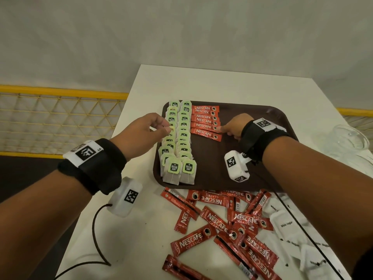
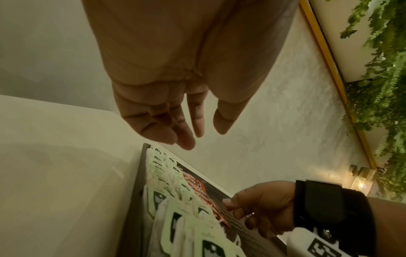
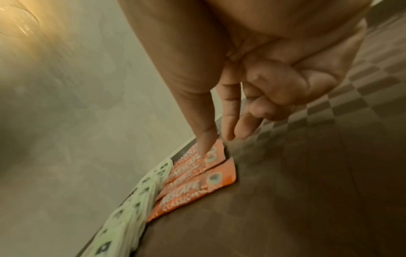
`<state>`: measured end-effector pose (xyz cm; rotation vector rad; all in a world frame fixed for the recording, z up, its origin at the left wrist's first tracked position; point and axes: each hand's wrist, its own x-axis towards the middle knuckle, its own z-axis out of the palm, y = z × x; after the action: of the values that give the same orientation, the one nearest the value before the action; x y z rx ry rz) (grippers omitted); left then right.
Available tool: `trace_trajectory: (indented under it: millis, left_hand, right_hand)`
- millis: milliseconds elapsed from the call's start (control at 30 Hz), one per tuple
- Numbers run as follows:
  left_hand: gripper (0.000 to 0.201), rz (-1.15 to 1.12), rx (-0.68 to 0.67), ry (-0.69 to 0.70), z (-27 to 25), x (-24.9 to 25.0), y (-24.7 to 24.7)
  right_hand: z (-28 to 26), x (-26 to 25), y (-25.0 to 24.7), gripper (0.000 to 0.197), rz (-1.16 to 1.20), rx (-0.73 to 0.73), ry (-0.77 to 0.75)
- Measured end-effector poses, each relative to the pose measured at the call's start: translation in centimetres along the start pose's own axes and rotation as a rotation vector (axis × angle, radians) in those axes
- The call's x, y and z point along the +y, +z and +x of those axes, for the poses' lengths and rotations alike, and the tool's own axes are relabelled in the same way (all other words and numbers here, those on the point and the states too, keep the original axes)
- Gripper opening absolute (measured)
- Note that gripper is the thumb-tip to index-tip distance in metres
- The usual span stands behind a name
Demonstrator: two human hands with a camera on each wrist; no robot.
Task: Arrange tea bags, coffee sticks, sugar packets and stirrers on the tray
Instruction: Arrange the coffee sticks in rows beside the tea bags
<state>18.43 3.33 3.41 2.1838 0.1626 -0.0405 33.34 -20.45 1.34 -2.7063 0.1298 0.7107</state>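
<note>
A brown tray point(image 1: 254, 116) lies on the white table point(image 1: 222, 83). Two columns of green-tagged tea bags point(image 1: 179, 138) fill its left side, and a column of red coffee sticks point(image 1: 205, 122) lies beside them. My left hand point(image 1: 164, 126) hovers over the tray's left edge above the tea bags point(image 2: 175, 200); in the left wrist view the left hand point(image 2: 197, 133) has relaxed fingers and is empty. My right hand point(image 1: 226, 131) rests on the tray point(image 3: 307, 173). Its thumb point(image 3: 206, 139) presses the right end of the coffee sticks point(image 3: 197, 184), with two fingers straight beside it.
Several loose coffee sticks point(image 1: 222, 225) lie scattered on the table in front of the tray, with white sugar packets point(image 1: 282, 221) to their right. A clear glass vessel point(image 1: 347, 142) stands at the right edge. A yellow mesh railing point(image 1: 60, 118) runs along the left.
</note>
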Motion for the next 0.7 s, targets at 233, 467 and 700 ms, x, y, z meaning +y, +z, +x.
trace_trajectory:
  millis: [233, 467, 700]
  left_hand:
    - [0.009, 0.183, -0.180, 0.155, -5.5, 0.8, 2.0]
    - [0.037, 0.606, -0.434, 0.412, -11.7, 0.1, 4.7]
    - [0.048, 0.804, -0.349, 0.339, -13.3, -0.3, 6.3]
  right_hand:
    - [-9.3, 2.3, -1.2, 0.029, 0.148, 0.088, -0.382]
    - [-18.0, 6.2, 2.2, 0.023, -0.156, -0.187, -0.503]
    - [-21.1, 7.8, 7.2, 0.037, -0.483, -0.043, -0.458]
